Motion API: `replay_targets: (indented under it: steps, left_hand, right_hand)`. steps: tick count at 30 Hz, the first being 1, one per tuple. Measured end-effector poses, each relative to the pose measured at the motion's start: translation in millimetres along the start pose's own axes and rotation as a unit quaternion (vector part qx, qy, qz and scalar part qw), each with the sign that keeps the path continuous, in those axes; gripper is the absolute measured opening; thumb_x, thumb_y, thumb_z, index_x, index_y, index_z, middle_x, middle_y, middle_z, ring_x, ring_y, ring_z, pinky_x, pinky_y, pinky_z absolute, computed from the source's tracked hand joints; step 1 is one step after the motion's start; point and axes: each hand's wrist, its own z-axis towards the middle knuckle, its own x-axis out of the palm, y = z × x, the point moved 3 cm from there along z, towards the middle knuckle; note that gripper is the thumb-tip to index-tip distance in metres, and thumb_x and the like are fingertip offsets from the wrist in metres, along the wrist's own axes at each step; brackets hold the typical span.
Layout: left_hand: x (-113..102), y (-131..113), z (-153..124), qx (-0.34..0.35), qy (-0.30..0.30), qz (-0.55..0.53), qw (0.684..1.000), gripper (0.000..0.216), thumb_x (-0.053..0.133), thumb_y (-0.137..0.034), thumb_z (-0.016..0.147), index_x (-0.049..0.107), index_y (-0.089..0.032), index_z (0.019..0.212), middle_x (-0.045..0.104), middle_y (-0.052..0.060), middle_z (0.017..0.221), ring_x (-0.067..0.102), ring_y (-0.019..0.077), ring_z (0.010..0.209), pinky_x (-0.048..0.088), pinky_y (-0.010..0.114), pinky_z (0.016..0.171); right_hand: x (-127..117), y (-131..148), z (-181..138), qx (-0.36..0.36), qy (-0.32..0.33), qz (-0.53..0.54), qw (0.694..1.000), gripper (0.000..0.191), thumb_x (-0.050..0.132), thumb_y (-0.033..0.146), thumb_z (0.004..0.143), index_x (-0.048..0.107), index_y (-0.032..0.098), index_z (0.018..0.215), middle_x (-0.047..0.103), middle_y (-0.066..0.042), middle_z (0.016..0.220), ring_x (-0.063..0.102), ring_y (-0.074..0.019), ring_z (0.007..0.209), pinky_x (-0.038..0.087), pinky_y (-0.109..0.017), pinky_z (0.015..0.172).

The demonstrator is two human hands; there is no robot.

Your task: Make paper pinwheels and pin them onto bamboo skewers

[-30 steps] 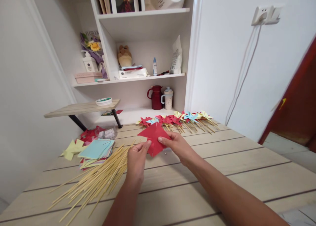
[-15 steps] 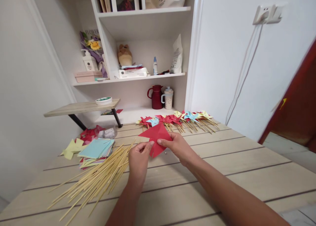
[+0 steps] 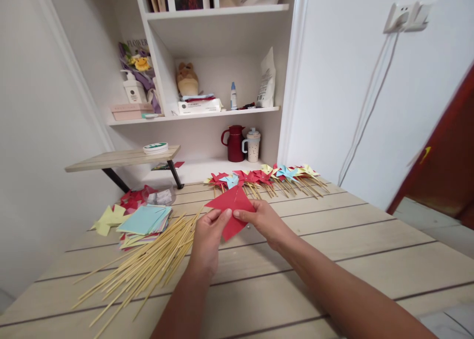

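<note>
A red paper square (image 3: 234, 200), turned corner-up with a slit line near its top corner, is held above the table between both hands. My left hand (image 3: 209, 233) pinches its left side, thumb on top. On the right side, my right hand (image 3: 262, 221) grips it with the thumb pressed near the middle and the fingers behind. Both thumbs nearly meet at the centre. Left of my left hand lies a loose spread of thin wooden sticks (image 3: 148, 265). Beyond them rests a stack of coloured paper squares (image 3: 145, 220), light blue on top.
Finished paper pinwheels (image 3: 259, 177) on sticks lie in a row at the table's back. Yellow and red folded papers (image 3: 109, 220) and a clear tub (image 3: 161, 196) sit at the left, near a small raised shelf (image 3: 122, 160). A red jug (image 3: 236, 144) and a cup (image 3: 253, 146) stand behind.
Both thumbs have moved closer together at the paper's centre. The lower part of the red paper has shifted slightly, and its lower slit no longer shows. The camera view has moved slightly.
</note>
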Motion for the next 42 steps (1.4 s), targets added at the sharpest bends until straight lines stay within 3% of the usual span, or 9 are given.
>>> replay_targets:
  steps: [8,15,20,22,24,27,31,36,42]
  left_hand:
    - [-2.7,1.4,1.1,-0.015,-0.011,0.009,1.0,0.034,0.084,-0.037,0.065,0.077,-0.013,0.087,0.077,0.01,0.083,0.07,0.0218,0.079,0.053,0.034,0.08]
    - [-8.3,-0.7,1.2,-0.01,-0.075,-0.026,0.997,0.032,0.086,-0.033,0.061,0.077,-0.013,0.084,0.076,0.008,0.079,0.07,0.0204,0.074,0.054,0.032,0.075]
    - [-18.6,-5.3,3.4,-0.034,-0.139,-0.091,0.985,0.023,0.084,-0.026,0.064,0.075,-0.014,0.082,0.077,0.007,0.085,0.07,0.0163,0.076,0.053,0.025,0.072]
    - [-22.0,-5.4,5.0,-0.038,-0.151,-0.117,0.981,0.022,0.084,-0.023,0.065,0.074,-0.014,0.083,0.077,0.007,0.086,0.069,0.0148,0.075,0.052,0.024,0.07]
    - [-24.0,-4.4,6.6,-0.037,-0.149,-0.133,0.979,0.024,0.084,-0.023,0.066,0.074,-0.014,0.085,0.076,0.007,0.087,0.069,0.0141,0.073,0.052,0.023,0.069]
    - [-26.2,-1.9,7.9,-0.032,-0.14,-0.144,0.979,0.025,0.085,-0.024,0.066,0.072,-0.014,0.085,0.076,0.005,0.085,0.068,0.0132,0.072,0.051,0.023,0.067]
    - [-27.0,1.0,8.6,-0.032,-0.124,-0.161,0.979,0.025,0.084,-0.024,0.066,0.072,-0.014,0.086,0.076,0.006,0.088,0.068,0.014,0.076,0.051,0.024,0.073]
    - [-22.3,3.4,9.3,-0.037,-0.069,-0.174,0.982,0.022,0.082,-0.024,0.07,0.073,-0.013,0.087,0.076,0.008,0.09,0.068,0.0153,0.078,0.052,0.025,0.073]
    - [-15.0,5.7,2.2,-0.046,-0.028,-0.161,0.985,0.025,0.082,-0.026,0.071,0.073,-0.011,0.089,0.076,0.009,0.087,0.068,0.0159,0.075,0.053,0.025,0.07]
  right_hand:
    - [1.0,0.3,-2.0,0.005,-0.004,-0.005,1.0,0.028,0.079,0.037,0.066,0.072,0.015,0.082,0.074,-0.005,0.08,0.063,-0.0185,0.072,0.046,-0.032,0.073]
    - [-0.6,-0.7,1.7,-0.041,0.006,-0.015,0.999,0.028,0.074,0.043,0.073,0.066,0.017,0.077,0.066,-0.001,0.071,0.057,-0.0149,0.065,0.044,-0.029,0.066]
    - [-8.5,2.4,3.7,-0.126,-0.021,-0.073,0.989,0.034,0.067,0.038,0.082,0.06,0.023,0.112,0.065,-0.004,0.094,0.062,-0.0199,0.084,0.049,-0.033,0.073]
    - [-6.8,4.3,1.3,-0.194,-0.023,-0.158,0.968,0.044,0.068,0.031,0.082,0.055,0.028,0.124,0.06,-0.007,0.113,0.061,-0.0216,0.094,0.051,-0.037,0.081]
    - [-0.8,5.0,-3.5,-0.281,-0.027,-0.26,0.923,0.049,0.066,0.023,0.081,0.055,0.031,0.128,0.051,-0.008,0.124,0.056,-0.0238,0.106,0.049,-0.042,0.09]
    - [11.1,1.2,-11.9,-0.372,-0.032,-0.364,0.853,0.047,0.06,0.013,0.083,0.06,0.032,0.126,0.047,-0.008,0.112,0.05,-0.0249,0.109,0.048,-0.043,0.093]
    - [19.1,-2.5,-18.5,-0.404,-0.053,-0.427,0.807,0.043,0.058,0.01,0.083,0.064,0.03,0.12,0.044,-0.005,0.095,0.05,-0.0211,0.088,0.049,-0.036,0.077]
    - [17.8,-0.6,-18.8,-0.412,-0.065,-0.464,0.781,0.028,0.06,0.013,0.086,0.071,0.027,0.107,0.043,-0.004,0.088,0.045,-0.0193,0.08,0.044,-0.032,0.067]
    - [17.1,-1.1,-16.3,-0.41,-0.057,-0.437,0.798,0.011,0.064,0.024,0.088,0.074,0.023,0.087,0.043,-0.004,0.086,0.046,-0.019,0.08,0.043,-0.032,0.068]
